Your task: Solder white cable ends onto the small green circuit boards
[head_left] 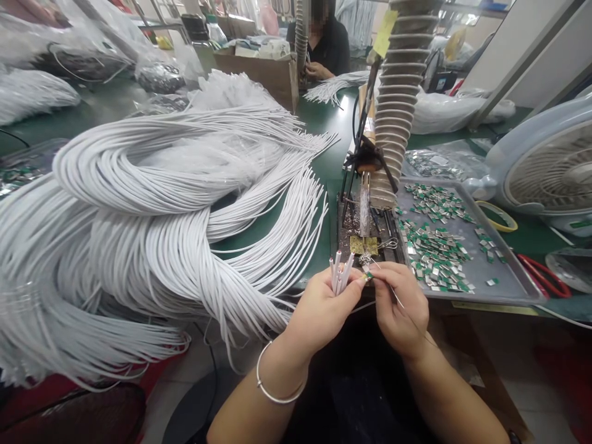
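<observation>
My left hand (pixel 324 308) is closed around several white cables (pixel 341 274), their cut ends pointing up. At its thumb tip sits a small green and silver connector board (pixel 368 276), right under the soldering iron's tip. My right hand (pixel 401 302) is closed in a pinch beside that board, with a thin solder wire (pixel 396 297) running through its fingers. Both hands' fingertips nearly meet there. The soldering iron (pixel 365 206) is fixed upright in a stand, tip down. Whether a cable end touches the board is hidden by my fingers.
Large bundles of white cable (pixel 152 246) cover the left. A grey tray (pixel 504 271) of small connector boards lies right, near a fan (pixel 550 160) and red-handled tool (pixel 546 277). A ribbed hose (pixel 400 92) hangs above the iron. A person (pixel 324 49) sits opposite, behind a cardboard box (pixel 263 71).
</observation>
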`<state>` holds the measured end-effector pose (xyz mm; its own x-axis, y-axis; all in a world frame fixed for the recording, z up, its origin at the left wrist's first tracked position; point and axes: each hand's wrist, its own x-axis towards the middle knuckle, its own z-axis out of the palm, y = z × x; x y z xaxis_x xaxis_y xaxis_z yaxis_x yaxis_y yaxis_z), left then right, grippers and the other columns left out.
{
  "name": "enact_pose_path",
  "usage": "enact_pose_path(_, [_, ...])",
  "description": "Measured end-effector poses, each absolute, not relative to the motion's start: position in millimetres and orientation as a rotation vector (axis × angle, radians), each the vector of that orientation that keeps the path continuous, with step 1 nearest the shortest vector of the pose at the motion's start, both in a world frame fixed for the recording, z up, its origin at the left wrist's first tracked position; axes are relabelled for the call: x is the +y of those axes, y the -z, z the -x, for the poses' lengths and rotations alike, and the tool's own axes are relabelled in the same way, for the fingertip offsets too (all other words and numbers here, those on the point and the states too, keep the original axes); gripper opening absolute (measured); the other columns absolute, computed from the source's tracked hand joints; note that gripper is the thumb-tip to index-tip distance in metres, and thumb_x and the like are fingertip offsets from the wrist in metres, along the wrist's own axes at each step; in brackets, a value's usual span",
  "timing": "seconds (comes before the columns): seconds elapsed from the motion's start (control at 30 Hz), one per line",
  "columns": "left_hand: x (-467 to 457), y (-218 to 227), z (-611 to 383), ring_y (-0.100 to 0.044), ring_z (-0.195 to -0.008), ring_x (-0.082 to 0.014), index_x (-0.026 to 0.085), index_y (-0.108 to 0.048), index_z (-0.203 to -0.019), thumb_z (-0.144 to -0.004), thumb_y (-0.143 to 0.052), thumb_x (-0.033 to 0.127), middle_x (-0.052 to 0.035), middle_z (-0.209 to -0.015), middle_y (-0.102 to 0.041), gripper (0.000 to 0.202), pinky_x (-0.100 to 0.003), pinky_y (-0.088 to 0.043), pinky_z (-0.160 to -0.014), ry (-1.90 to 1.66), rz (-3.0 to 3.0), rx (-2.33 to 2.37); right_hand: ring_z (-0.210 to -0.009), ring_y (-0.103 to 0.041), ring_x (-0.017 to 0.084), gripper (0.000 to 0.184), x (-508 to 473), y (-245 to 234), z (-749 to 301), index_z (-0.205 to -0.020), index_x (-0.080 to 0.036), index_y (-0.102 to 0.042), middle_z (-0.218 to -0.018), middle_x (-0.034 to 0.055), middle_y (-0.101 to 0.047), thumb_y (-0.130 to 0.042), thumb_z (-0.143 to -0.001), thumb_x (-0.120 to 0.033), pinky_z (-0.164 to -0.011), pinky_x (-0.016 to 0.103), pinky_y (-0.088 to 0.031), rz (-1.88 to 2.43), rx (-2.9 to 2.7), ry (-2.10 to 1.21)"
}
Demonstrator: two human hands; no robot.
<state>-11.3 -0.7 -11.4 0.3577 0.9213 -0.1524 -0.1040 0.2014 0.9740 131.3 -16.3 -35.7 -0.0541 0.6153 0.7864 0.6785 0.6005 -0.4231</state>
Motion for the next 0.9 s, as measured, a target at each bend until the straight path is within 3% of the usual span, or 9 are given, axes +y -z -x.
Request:
enact_pose_path(0.1, [0,12,9,-0.056,-0.081,-0.0152,0.016,-0.055,-0.070,-0.080,-0.059,0.022,-0.0027,-0.084,-0.060,0.012,-0.029,-0.043,-0.081,-0.937,-1.089,0.921,-0.087,-0.066,0.018,0.025,-17,35,-129,-0.104,-0.018,-0.059,-0.091,0.0080,-0.068,-0.045,-0.087,-0.008,-0.073,0.034,-0.058,1.058,-1.741,0.067])
enact_pose_path(0.3, [2,10,7,-0.057,-0.081,-0.0149,0.016,-0.055,-0.069,-0.078,-0.059,0.020,-0.0024,-0.085,-0.060,0.011,-0.028,-0.044,-0.080,-0.995,-1.078,0.974,-0.077,-0.071,0.016,0.032,-22,43,-125,-0.121,-0.018,-0.048,-0.093,0.0077,-0.072,-0.043,-0.090,-0.013,-0.069,0.031,-0.061,1.142,-1.561,-0.032])
enact_pose_path(0.53, [7,0,5,-0.058,-0.081,-0.0139,0.017,-0.054,-0.065,-0.076,-0.061,0.019,-0.0017,-0.085,-0.059,0.013,-0.027,-0.045,-0.080,-1.033,-1.072,1.010,-0.082,-0.070,0.016,0.025,-17,44,-128,-0.102,-0.020,-0.061,-0.096,0.0053,-0.071,-0.050,-0.085,-0.006,-0.072,0.031,-0.060,1.046,-1.520,-0.100])
enact_pose_path(0.9, [13,-9,3,-0.053,-0.067,-0.0095,0.016,-0.054,-0.066,-0.073,-0.061,0.018,0.0005,-0.082,-0.058,0.010,-0.025,-0.044,-0.071,-1.055,-1.027,1.019,-0.092,-0.068,0.019,0.023,-10,36,-128,-0.100,-0.020,-0.062,-0.097,0.0076,-0.071,-0.050,-0.085,-0.006,-0.078,0.037,-0.059,1.024,-1.582,-0.038])
